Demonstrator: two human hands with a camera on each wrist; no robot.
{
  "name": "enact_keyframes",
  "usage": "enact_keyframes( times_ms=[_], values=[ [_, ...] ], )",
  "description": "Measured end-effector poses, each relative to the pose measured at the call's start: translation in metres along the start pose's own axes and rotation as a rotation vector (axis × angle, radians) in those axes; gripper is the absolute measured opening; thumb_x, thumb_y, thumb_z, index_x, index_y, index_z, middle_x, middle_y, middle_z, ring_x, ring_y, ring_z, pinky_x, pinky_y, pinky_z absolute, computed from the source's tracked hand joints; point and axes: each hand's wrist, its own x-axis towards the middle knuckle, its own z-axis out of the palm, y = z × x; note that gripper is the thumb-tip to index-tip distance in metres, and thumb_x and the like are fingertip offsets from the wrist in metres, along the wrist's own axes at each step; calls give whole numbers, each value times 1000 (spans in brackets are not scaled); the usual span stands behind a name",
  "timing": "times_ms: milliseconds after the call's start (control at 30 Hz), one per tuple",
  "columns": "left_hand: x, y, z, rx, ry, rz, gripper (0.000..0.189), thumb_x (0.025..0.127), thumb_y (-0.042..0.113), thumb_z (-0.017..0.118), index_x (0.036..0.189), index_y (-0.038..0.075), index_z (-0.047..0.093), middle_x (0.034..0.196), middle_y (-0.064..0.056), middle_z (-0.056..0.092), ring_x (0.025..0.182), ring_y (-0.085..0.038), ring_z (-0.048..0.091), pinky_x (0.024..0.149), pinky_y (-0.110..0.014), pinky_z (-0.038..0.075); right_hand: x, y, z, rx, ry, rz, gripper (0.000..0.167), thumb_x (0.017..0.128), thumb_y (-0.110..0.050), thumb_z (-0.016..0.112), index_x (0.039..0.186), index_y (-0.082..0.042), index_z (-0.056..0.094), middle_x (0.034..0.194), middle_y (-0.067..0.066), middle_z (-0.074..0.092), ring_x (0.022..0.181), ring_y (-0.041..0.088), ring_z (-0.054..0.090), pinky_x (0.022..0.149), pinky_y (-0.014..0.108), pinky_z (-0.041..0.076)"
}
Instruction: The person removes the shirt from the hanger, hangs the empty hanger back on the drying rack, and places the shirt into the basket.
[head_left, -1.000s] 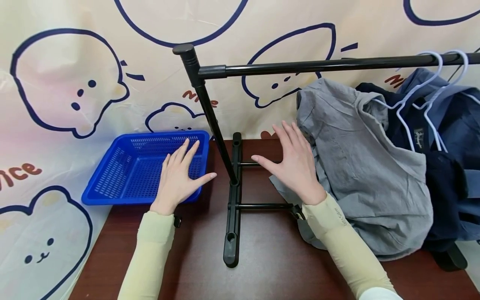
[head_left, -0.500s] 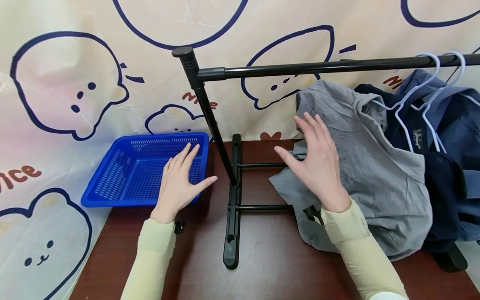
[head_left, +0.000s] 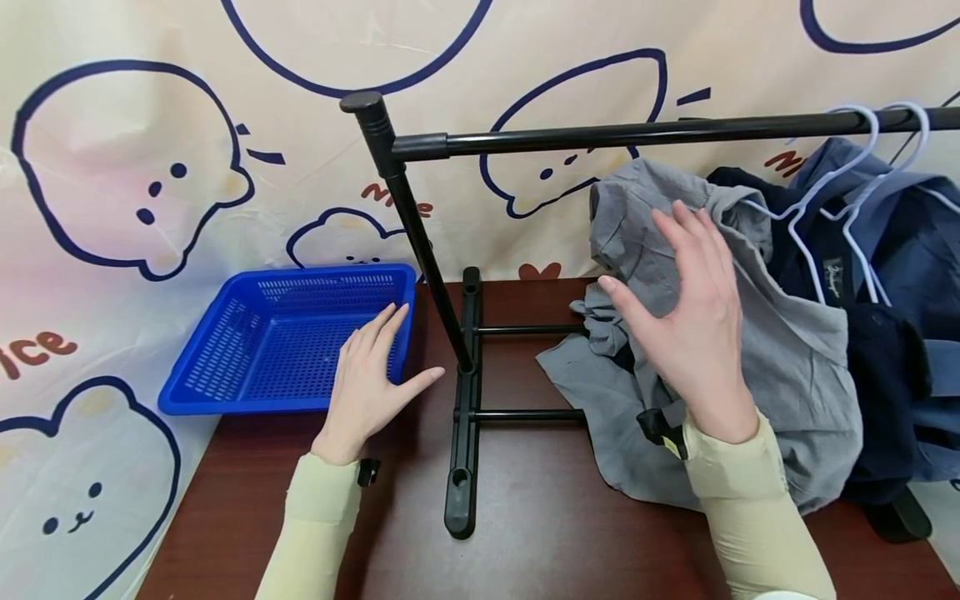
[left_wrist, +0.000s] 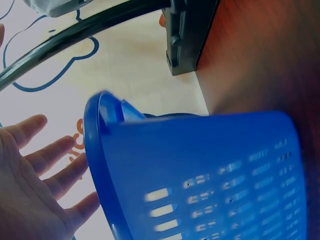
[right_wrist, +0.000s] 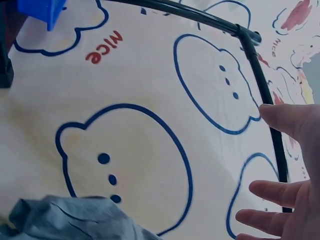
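Your left hand (head_left: pixel 366 379): fingers apart, by the right end of the blue basket (head_left: pixel 240 406).
Your right hand (head_left: pixel 697 329): fingers apart, before the gray garment (head_left: pixel 787 400).
Basket: left rim past the table (head_left: pixel 540 500) edge.
Room between your hands: black rack foot (head_left: pixel 462 450).

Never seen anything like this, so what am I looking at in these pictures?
No machine here: a person's bare left hand and right hand. The widest picture comes from a camera on the head, the other two from one on each wrist. A blue basket and a black rack stand on the brown table. Pale hangers hang on the rack, with a gray garment and dark clothes below. The left hand is by the basket, the right in front of the gray garment; neither holds anything.
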Motion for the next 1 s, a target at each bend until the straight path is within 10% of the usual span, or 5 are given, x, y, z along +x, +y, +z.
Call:
enact_keyframes(
  times_ms=[333, 700, 1000],
  values=[
    [-13, 8, 10, -33, 30, 23, 92, 83, 61, 76, 159, 24, 39, 159, -7, 40, 143, -33, 37, 112, -62, 24, 4, -17, -33, -25, 137, -11, 77, 88, -54, 69, 140, 2, 58, 149, 17, 51, 146, 28, 33, 119, 45, 17],
    [-26, 18, 27, -81, 39, 13, 78, 88, 55, 75, 147, 12, 50, 147, -10, 50, 133, -30, 46, 103, -56, 37, 1, 7, -61, -156, 240, 30, 76, 90, -53, 68, 144, -1, 56, 148, 11, 53, 143, 21, 37, 119, 39, 19],
    [-26, 34, 31, -108, 25, 74, 79, 87, 53, 77, 150, 14, 49, 148, -8, 50, 134, -27, 45, 100, -51, 35, -10, 21, -70, -191, 216, 214, 68, 89, -29, 77, 150, -11, 52, 147, 7, 54, 135, 25, 48, 114, 39, 30]
  ],
)
